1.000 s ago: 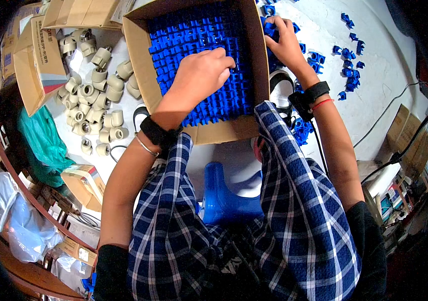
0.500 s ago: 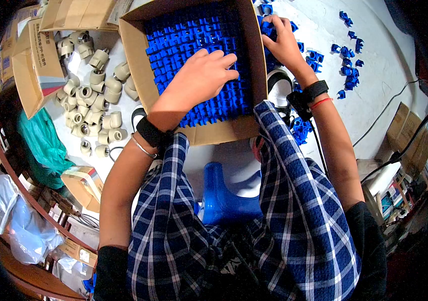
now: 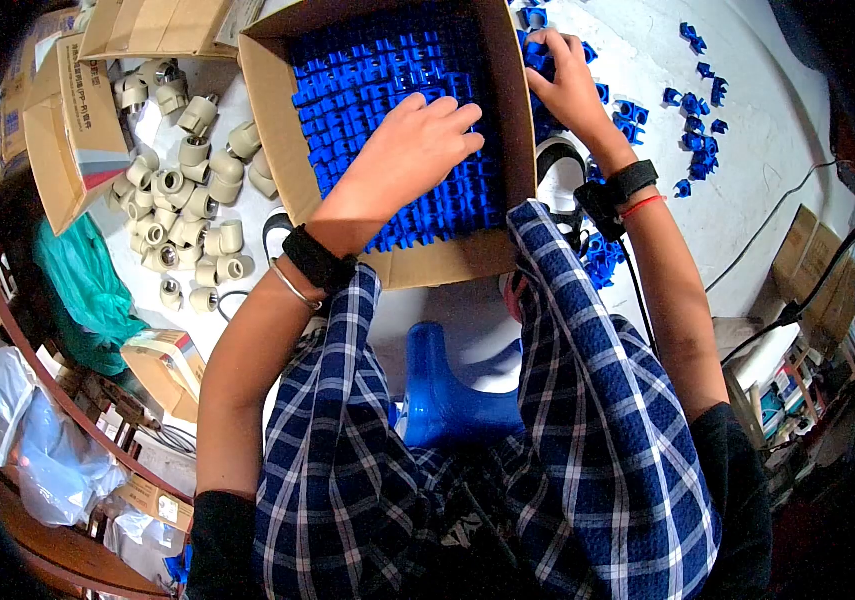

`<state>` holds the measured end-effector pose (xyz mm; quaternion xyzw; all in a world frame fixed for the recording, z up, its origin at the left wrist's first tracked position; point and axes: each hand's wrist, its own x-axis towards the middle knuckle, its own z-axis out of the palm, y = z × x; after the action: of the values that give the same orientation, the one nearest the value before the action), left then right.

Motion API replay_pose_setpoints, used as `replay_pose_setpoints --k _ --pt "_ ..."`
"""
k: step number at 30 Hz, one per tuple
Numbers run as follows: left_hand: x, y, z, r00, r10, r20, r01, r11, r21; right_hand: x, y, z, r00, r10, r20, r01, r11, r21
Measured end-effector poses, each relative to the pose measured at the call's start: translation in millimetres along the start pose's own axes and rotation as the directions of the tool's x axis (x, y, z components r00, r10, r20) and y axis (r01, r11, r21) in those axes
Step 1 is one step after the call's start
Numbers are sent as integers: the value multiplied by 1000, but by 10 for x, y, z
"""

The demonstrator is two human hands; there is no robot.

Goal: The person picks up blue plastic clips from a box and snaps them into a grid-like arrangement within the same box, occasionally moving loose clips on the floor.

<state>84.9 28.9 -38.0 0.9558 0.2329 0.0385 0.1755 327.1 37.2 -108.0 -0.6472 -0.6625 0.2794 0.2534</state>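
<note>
A cardboard box stands between my feet, filled with closely set rows of blue plastic pipe clips. Over those rows is my left hand, its fingers curled down onto the clips; the fingertips and whatever they pinch are hidden. Outside the box's right wall, my right hand reaches to a heap of loose clips. Its thumb and fingers close around a blue pipe clip there, partly covered by the fingers.
Loose blue clips are scattered on the floor at right. Beige pipe fittings lie left of the box, near open cartons and a green plastic bag. A blue stool is beneath me. A black cable crosses at right.
My left hand has shifted slightly up and to the right over the clips. The right hand stays at the heap with barely any movement.
</note>
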Motion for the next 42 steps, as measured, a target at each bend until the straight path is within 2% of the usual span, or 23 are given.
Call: replay_pose_setpoints --k 10,16,22,28,33,36,42 --pt "16 3 35 999 -1 -34 1 1000 16 -1 26 11 999 -35 -12 34 999 -22" --pt "11 -23 2 998 -55 -26 54 997 -54 6 47 17 999 -37 -4 37 999 -28" --pt "11 10 12 999 2 -39 -1 1000 18 -3 -8 10 1000 -1 -13 1 1000 -13" --pt "3 12 12 996 39 -75 -33 996 81 6 46 9 999 -50 -2 50 997 -51" --pt "12 13 -51 997 -38 -60 34 997 -65 4 53 15 999 -42 -6 42 998 -36" --pt "-4 -14 -74 1000 14 -20 -17 987 -160 2 40 6 1000 -23 5 23 999 -23" --pt "9 -4 -13 999 48 -1 -48 986 -162 2 45 21 999 -33 -15 32 999 -31"
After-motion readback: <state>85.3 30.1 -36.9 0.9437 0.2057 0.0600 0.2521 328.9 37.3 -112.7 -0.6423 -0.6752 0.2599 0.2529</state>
